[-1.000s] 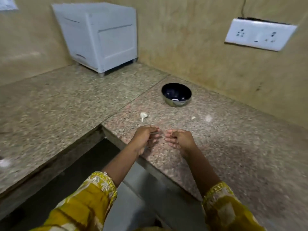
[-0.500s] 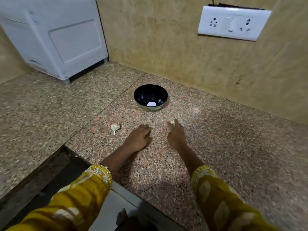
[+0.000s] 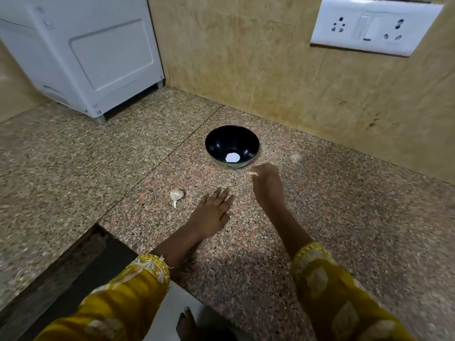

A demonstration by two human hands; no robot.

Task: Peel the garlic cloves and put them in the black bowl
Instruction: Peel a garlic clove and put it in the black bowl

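Observation:
The black bowl (image 3: pixel 232 146) stands on the granite counter (image 3: pixel 320 217) with a white spot at its bottom. My right hand (image 3: pixel 268 188), blurred, reaches toward the bowl's near right rim and pinches a small pale garlic clove (image 3: pixel 253 173) at its fingertips. My left hand (image 3: pixel 213 212) lies flat on the counter, fingers straight, holding nothing. A garlic bulb (image 3: pixel 176 195) with its stem lies on the counter just left of my left hand.
A white appliance (image 3: pixel 81 52) stands at the back left corner. A white socket plate (image 3: pixel 374 25) is on the tiled wall. The counter's front edge (image 3: pixel 105 230) drops off below my left arm.
My hands have parted. The right hand has moved forward toward the bowl with the clove. The left hand has opened flat on the counter. The view has moved closer to the wall.

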